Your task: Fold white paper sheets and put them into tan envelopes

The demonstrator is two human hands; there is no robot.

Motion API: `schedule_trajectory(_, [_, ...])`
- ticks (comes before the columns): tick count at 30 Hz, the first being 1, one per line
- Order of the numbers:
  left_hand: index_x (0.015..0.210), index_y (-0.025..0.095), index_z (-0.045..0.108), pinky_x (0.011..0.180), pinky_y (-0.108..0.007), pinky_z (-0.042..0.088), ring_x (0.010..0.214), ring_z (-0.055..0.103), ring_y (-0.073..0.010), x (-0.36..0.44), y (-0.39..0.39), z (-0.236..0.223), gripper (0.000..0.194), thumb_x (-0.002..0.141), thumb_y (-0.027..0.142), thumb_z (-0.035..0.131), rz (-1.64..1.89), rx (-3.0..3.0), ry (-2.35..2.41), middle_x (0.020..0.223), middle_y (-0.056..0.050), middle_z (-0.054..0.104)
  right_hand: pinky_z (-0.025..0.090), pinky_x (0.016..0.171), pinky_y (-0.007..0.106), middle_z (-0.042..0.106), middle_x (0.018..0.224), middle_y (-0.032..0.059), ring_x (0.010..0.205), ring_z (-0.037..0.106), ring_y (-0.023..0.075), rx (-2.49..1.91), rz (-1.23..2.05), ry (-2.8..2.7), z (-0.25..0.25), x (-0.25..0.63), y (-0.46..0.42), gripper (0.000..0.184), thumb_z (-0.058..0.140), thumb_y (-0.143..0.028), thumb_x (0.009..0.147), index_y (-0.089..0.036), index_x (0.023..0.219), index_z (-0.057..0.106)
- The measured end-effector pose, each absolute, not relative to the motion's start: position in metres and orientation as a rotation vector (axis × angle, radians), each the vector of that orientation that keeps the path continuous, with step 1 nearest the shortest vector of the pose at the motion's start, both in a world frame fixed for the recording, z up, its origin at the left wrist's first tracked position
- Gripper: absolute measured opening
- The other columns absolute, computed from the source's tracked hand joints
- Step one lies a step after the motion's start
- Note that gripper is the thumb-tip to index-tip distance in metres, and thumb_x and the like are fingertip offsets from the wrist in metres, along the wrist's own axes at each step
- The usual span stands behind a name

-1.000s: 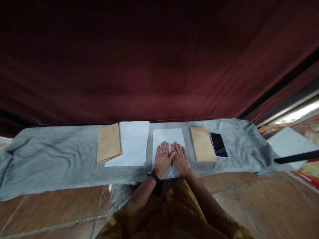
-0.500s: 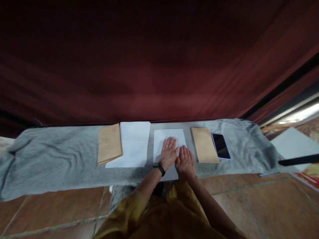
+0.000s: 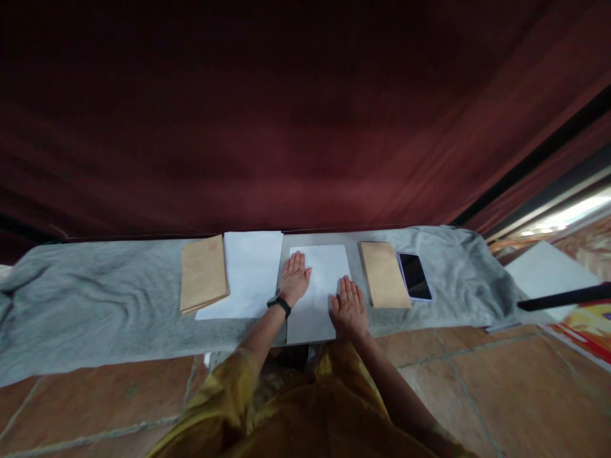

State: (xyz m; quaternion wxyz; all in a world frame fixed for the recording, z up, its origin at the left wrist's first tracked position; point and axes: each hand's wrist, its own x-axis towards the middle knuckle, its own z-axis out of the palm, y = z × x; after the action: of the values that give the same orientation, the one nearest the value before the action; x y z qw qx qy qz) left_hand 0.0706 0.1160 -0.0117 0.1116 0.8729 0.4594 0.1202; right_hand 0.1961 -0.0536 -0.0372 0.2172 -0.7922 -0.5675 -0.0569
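A sheet of white paper (image 3: pixel 317 299) lies in front of me on a grey cloth. Flat on its left edge, fingers stretched out, rests my left hand (image 3: pixel 294 278). My right hand (image 3: pixel 351 308) lies flat along the paper's right edge, its fingers pointing away from me. Neither hand holds anything. Left of the sheet is a stack of larger white paper (image 3: pixel 255 273), partly under a pile of brown envelopes (image 3: pixel 204 273). To the right of my right hand lies another pile of brown envelopes (image 3: pixel 384 275).
The grey cloth (image 3: pixel 114 299) covers a narrow bench or table. A phone (image 3: pixel 414 277) lies beside the right envelopes. Behind rises a dark red curtain-like surface (image 3: pixel 305 159). A white board or sheet (image 3: pixel 548 273) and a black bar (image 3: pixel 566 297) are at the right, above floor tiles (image 3: pixel 525 381).
My left hand has moved left across the paper to its left edge. My right hand stays near the right edge, so the hands are now farther apart. The view has shifted slightly.
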Motion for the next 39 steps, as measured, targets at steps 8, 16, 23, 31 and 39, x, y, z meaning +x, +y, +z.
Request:
schedule_trajectory(8, [0.155, 0.024, 0.035, 0.124, -0.053, 0.020, 0.152, 0.026, -0.0287, -0.026, 0.000, 0.000, 0.071, 0.093, 0.047, 0.059, 0.221, 2.737, 0.851, 0.164, -0.009, 0.031, 0.031, 0.120, 0.050, 0.041, 0.158, 0.0149, 0.148, 0.035, 0.0279, -2.130, -0.030, -1.666, -0.036, 0.211, -0.069, 0.053, 0.034, -0.033, 0.104, -0.012, 0.152, 0.040])
schedule_trajectory(16, [0.138, 0.022, 0.057, 0.117, -0.041, 0.040, 0.138, 0.050, -0.0198, -0.055, 0.000, 0.007, 0.050, 0.090, 0.010, 0.051, 0.342, 2.700, 0.778, 0.147, -0.006, 0.057, 0.035, 0.120, 0.052, 0.044, 0.156, 0.0140, 0.146, 0.039, 0.0272, -1.931, 0.137, -1.773, -0.037, 0.229, -0.113, 0.050, 0.039, -0.030, 0.103, -0.016, 0.151, 0.044])
schedule_trajectory(23, [0.112, 0.024, 0.072, 0.100, -0.035, 0.054, 0.109, 0.069, -0.0183, -0.055, 0.008, 0.019, 0.030, 0.100, 0.028, 0.045, 0.650, 2.272, 0.796, 0.115, -0.005, 0.075, 0.046, 0.113, 0.046, 0.063, 0.139, 0.0050, 0.130, 0.058, 0.0212, -1.781, 0.444, -1.455, -0.026, 0.248, -0.134, 0.054, 0.036, -0.012, 0.092, -0.027, 0.138, 0.059])
schedule_trajectory(31, [0.095, 0.020, 0.074, 0.085, -0.032, 0.055, 0.089, 0.070, -0.0208, -0.053, 0.016, 0.038, 0.034, 0.091, 0.049, 0.057, 0.761, 1.803, 1.064, 0.094, -0.004, 0.077, 0.047, 0.109, 0.046, 0.066, 0.133, 0.0091, 0.125, 0.060, 0.0245, -1.762, 0.408, -1.372, -0.015, 0.244, -0.119, 0.037, 0.051, -0.030, 0.093, -0.023, 0.127, 0.064])
schedule_trajectory(39, [0.107, 0.018, 0.068, 0.076, -0.028, 0.052, 0.078, 0.065, -0.0166, -0.018, 0.056, 0.022, 0.040, 0.078, 0.045, 0.071, 1.047, 1.480, 1.165, 0.082, -0.001, 0.070, 0.052, 0.084, 0.033, 0.073, 0.097, 0.0119, 0.089, 0.068, 0.0228, -2.124, 0.292, -1.352, -0.009, 0.237, -0.070, 0.026, 0.049, -0.036, 0.096, -0.017, 0.093, 0.067])
